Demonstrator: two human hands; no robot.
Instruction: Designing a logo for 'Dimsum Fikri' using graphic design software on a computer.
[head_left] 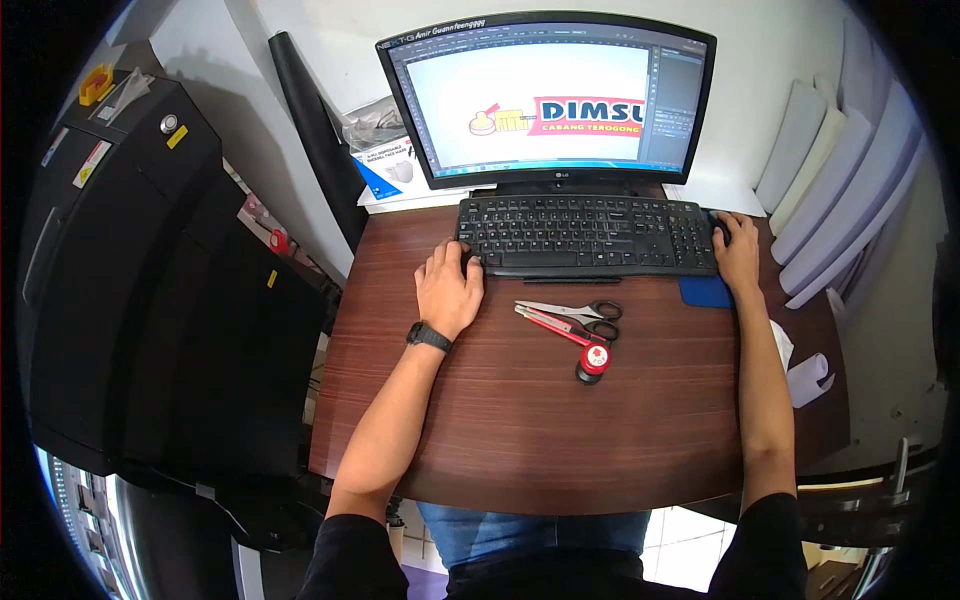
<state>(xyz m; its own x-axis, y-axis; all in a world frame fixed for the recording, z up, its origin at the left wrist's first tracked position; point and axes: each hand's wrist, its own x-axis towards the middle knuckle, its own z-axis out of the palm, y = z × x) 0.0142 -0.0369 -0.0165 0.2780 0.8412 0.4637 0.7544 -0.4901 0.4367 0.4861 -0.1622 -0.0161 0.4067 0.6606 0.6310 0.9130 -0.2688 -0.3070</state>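
My left hand [449, 288] rests at the lower left corner of a black keyboard [575, 232], fingers apart, fingertips on or beside its keys. On the far right, my right hand [738, 250] is curved over a dark computer mouse [719, 231], mostly hidden beneath the fingers. A blue mouse pad [706, 292] shows below that hand. Behind the keyboard, a monitor [560, 150] displays a design with a red banner and a yellow drawing. Between my forearms lie scissors [597, 313] with black handles, a red utility knife [548, 322] and a small red-and-black round object [594, 362].
The brown desk [520, 430] curves along its front edge. A large black machine [150, 300] stands at the left. Pale rolls [840, 180] lean on the right wall, and a rolled white sheet [808, 380] lies at the desk's right edge. A box [392, 170] sits beside the monitor.
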